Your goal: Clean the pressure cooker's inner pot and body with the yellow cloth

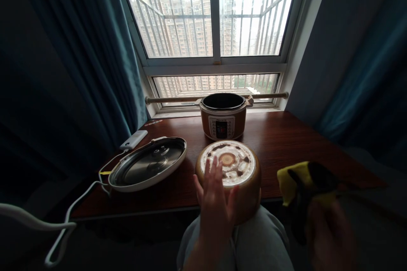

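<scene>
An upturned inner pot (233,164) rests on my lap, its stained bottom facing up. My left hand (216,201) lies against its near side with the fingers spread, holding nothing. To the right, my right hand (329,237) is dim and blurred, closed on a yellow and black cloth (302,184) raised above the desk edge. A rice cooker body (223,118) stands open at the back of the wooden desk (286,139). Its lid (148,163) lies inside up on the left.
A white power bank (134,139) with a white cable (76,203) lies at the desk's left. A window with bars is behind, and a wooden rod (178,99) runs along the sill. Teal curtains hang on both sides. My knees (254,241) are under the pot.
</scene>
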Demonstrator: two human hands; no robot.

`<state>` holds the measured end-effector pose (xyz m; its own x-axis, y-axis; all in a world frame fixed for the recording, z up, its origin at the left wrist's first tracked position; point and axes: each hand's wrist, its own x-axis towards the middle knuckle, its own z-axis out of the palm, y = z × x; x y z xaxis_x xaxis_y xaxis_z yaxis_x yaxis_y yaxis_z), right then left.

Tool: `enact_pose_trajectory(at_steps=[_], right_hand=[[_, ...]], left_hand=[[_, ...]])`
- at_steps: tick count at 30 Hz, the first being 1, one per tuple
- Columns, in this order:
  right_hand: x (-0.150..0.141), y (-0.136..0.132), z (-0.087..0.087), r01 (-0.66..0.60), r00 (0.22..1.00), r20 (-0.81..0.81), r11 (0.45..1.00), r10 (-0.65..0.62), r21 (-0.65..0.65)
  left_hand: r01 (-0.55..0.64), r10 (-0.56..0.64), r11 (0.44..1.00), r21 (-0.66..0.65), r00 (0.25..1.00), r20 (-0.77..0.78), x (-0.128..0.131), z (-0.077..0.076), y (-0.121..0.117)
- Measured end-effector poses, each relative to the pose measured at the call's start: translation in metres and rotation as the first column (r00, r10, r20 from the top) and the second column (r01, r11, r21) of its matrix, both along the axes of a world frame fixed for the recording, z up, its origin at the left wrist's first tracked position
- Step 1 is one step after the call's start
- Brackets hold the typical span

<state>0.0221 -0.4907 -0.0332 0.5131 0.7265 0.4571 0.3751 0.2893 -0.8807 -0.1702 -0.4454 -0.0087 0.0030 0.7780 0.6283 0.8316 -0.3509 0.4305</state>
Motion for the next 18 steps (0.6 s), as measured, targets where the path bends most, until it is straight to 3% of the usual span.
enact_pose_trajectory(at_steps=[2, 4, 7, 11, 14, 18], right_hand=[[-0.01, 0.028, 0.012, -0.033, 0.995, 0.097, 0.999, 0.037, -0.04], [-0.032, 0.051, 0.024, -0.214, 0.926, 0.312, 0.976, 0.212, -0.028], [-0.072, 0.066, 0.034, -0.403, 0.717, 0.603, 0.914, 0.349, -0.049], [-0.09, 0.066, 0.036, -0.426, 0.55, 0.74, 0.892, 0.388, -0.151], [-0.069, 0.076, 0.035, -0.399, 0.546, 0.721, 0.889, 0.426, -0.223], [-0.042, 0.094, 0.036, -0.28, 0.639, 0.652, 0.913, 0.408, -0.296]], left_hand=[[-0.13, 0.128, 0.992, -0.002, 0.975, 0.182, -0.014, -0.01, 0.005], [-0.194, 0.199, 0.98, -0.05, 0.92, 0.337, -0.029, -0.024, 0.015], [-0.15, 0.216, 0.972, -0.181, 0.872, 0.44, -0.047, -0.045, 0.033], [-0.058, 0.182, 0.958, -0.279, 0.878, 0.443, -0.058, -0.061, 0.044], [-0.091, 0.219, 0.952, -0.293, 0.871, 0.439, -0.055, -0.058, 0.042], [-0.119, 0.242, 0.947, -0.3, 0.876, 0.417, -0.05, -0.049, 0.038]])
